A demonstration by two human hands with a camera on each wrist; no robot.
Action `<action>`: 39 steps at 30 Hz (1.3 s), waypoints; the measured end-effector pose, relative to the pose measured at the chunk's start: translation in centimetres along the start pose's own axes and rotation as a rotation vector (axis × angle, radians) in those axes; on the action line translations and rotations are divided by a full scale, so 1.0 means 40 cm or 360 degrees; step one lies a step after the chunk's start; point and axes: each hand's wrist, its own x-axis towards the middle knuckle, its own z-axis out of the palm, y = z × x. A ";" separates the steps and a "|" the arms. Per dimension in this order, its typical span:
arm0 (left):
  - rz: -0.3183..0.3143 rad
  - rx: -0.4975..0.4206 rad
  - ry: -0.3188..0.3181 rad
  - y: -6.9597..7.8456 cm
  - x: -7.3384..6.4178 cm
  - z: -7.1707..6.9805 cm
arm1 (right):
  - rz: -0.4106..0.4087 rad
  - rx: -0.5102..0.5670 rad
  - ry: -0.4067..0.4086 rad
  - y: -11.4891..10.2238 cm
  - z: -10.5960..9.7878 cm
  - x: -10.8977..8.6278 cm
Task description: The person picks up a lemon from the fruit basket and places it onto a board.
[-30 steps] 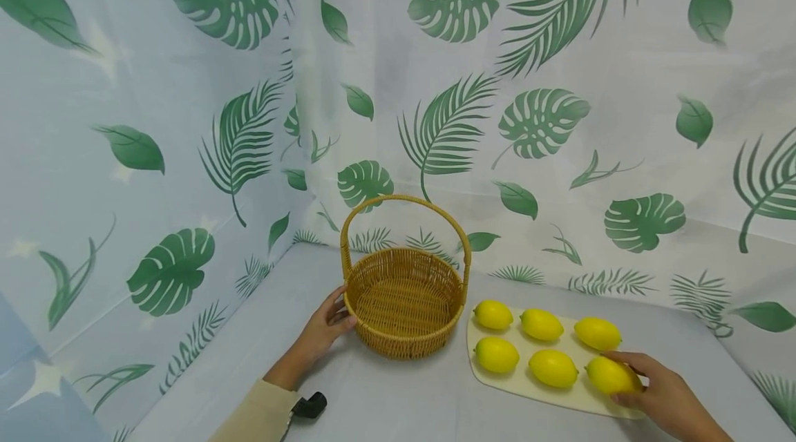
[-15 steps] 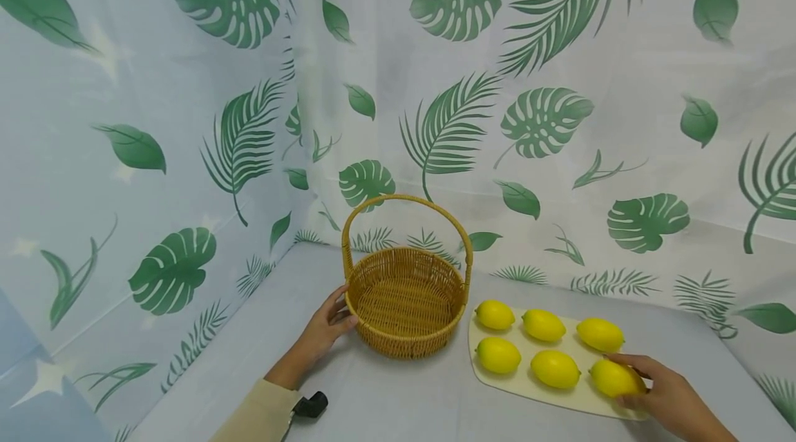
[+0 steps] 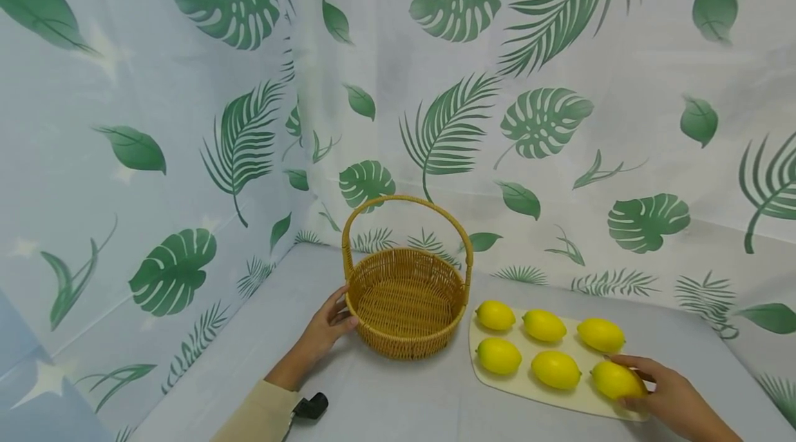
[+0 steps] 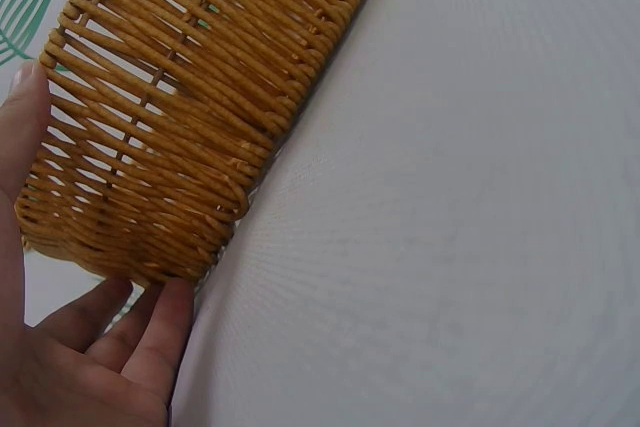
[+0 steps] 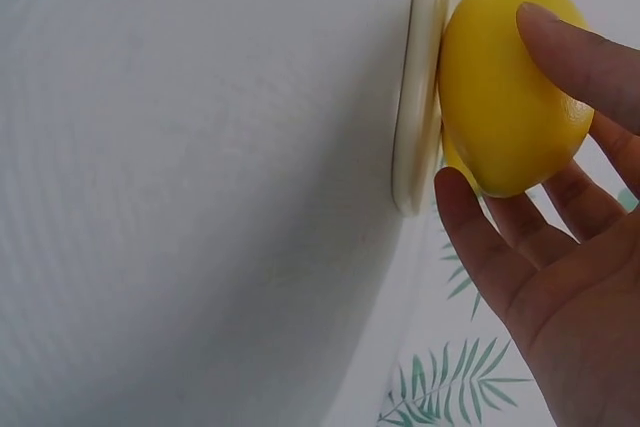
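Note:
A round wicker basket (image 3: 410, 349) with a tall arched handle stands at the middle of the table. My left hand (image 3: 326, 321) rests against its left side. Seen from the left wrist, the thumb lies along the woven wall and the extended fingertips (image 4: 172, 302) touch it lower down. At the right, my right hand (image 3: 668, 394) holds a yellow lemon (image 3: 614, 378) at the near right corner of a cream board (image 3: 528, 392). In the right wrist view the thumb presses one side of that lemon (image 5: 505, 87), fingers round the other.
Several more lemons lie in two rows on the board, among them a near-row lemon (image 3: 555, 369) and a far-row lemon (image 3: 495, 315). A leaf-printed curtain (image 3: 448, 124) backs the white table (image 3: 398, 407). A black strap piece (image 3: 311, 406) sits by the left sleeve.

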 end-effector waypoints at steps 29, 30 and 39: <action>-0.0016 -0.0054 -0.0068 0.003 0.015 -0.033 | -0.0155 -0.0062 0.0125 -0.044 -0.020 -0.036; -0.0014 -0.0051 -0.0065 0.006 0.016 -0.038 | -0.0148 -0.0057 0.0134 -0.047 -0.020 -0.036; 0.0150 0.0669 0.0060 0.057 0.007 -0.085 | -0.0187 -0.0111 0.0316 -0.069 -0.004 -0.048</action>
